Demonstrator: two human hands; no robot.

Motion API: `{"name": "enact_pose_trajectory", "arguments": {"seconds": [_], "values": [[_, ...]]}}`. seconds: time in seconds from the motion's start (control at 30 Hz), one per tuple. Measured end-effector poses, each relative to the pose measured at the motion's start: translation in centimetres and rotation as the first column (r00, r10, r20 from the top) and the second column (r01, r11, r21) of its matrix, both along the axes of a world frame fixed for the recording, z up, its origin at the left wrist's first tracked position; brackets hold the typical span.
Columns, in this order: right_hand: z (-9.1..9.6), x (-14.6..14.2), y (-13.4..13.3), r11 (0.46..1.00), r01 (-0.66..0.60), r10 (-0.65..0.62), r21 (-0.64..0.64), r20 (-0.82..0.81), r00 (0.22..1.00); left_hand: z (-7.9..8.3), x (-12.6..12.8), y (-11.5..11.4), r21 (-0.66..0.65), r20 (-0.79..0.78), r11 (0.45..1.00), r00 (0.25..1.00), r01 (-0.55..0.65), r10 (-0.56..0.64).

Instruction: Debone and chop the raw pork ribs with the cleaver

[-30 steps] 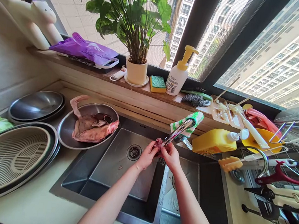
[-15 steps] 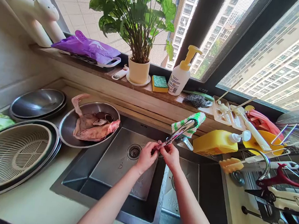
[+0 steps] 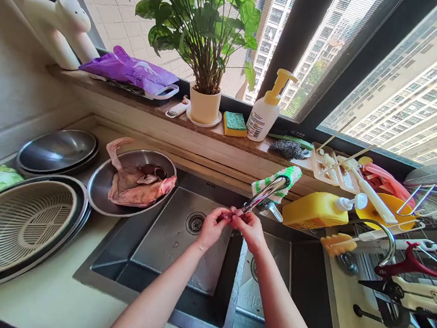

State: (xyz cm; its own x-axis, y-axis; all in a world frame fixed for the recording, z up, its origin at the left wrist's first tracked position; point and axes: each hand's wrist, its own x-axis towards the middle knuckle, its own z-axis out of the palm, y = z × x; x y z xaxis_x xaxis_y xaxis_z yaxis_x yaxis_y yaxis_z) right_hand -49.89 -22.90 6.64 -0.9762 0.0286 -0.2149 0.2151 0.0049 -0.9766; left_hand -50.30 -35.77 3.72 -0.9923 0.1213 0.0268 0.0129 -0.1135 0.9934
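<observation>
Under the spout of the chrome faucet (image 3: 265, 191), my left hand (image 3: 211, 227) and my right hand (image 3: 250, 230) meet with fingertips pinched together. Between them is a small reddish piece, possibly raw meat; the fingers hide most of it. Both hands are above the steel double sink (image 3: 178, 258), near the divider between its basins. To the left, a steel bowl (image 3: 97, 186) rests partly over the sink's edge. It holds a plucked raw bird (image 3: 138, 193) with its neck over the rim. A green-and-white cloth (image 3: 293, 175) is wrapped around the faucet.
Left of the sink are a beige colander (image 3: 39, 219) and steel pans (image 3: 57, 148). On the sill are a potted plant (image 3: 204, 106), a sponge (image 3: 235, 124) and a pump bottle (image 3: 262, 119). A yellow bottle (image 3: 309, 210) and a rack with scissors (image 3: 395, 288) stand right.
Both hands stay under the faucet, with the fingers shifting slightly and drawing closer together around the small piece. The camera view has moved a little. The bowl and bird are unchanged.
</observation>
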Motion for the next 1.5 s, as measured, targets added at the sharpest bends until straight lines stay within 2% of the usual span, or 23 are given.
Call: {"name": "enact_pose_trajectory", "arguments": {"seconds": [0.13,0.3,0.4,0.67,0.83,0.97,1.2,1.33,1.5], "values": [[-0.1,-0.2,0.2,0.999,-0.004,0.006,0.048,-0.029,1.000,0.3,0.2,0.4,0.163,0.142,0.986,0.989,0.020,-0.043],[0.5,-0.2,0.9,0.990,-0.037,0.054,0.138,-0.119,0.991,0.8,0.4,0.4,0.339,0.272,0.941,0.956,0.013,-0.111],[0.6,-0.1,1.2,0.980,-0.074,0.106,0.186,-0.166,0.980,1.0,0.3,0.1,0.376,0.312,0.925,0.931,0.061,-0.188],[0.4,-0.1,1.2,0.989,-0.135,0.137,0.058,-0.029,0.990,1.4,-0.6,0.0,0.410,0.387,0.878,0.825,0.245,-0.411],[1.1,0.2,1.8,0.994,-0.027,0.035,-0.105,0.070,0.997,2.2,-1.2,-0.9,0.416,0.341,0.883,0.863,0.216,-0.372],[0.9,0.6,1.8,0.954,-0.005,0.039,-0.300,0.108,0.993,2.1,-1.2,-1.2,0.321,0.307,0.928,0.906,0.189,-0.291],[0.1,0.9,1.2,0.923,0.076,-0.009,-0.377,0.177,0.984,1.8,-0.6,0.3,0.131,0.271,0.979,0.944,0.158,-0.189],[0.1,1.3,1.4,0.922,0.094,-0.022,-0.375,0.192,0.981,1.7,-0.1,1.6,0.128,0.279,0.986,0.950,0.105,-0.138],[0.6,2.1,1.3,0.930,0.072,-0.002,-0.361,0.190,0.982,0.8,-0.4,2.9,0.090,0.215,0.996,0.976,0.024,-0.043]]}}
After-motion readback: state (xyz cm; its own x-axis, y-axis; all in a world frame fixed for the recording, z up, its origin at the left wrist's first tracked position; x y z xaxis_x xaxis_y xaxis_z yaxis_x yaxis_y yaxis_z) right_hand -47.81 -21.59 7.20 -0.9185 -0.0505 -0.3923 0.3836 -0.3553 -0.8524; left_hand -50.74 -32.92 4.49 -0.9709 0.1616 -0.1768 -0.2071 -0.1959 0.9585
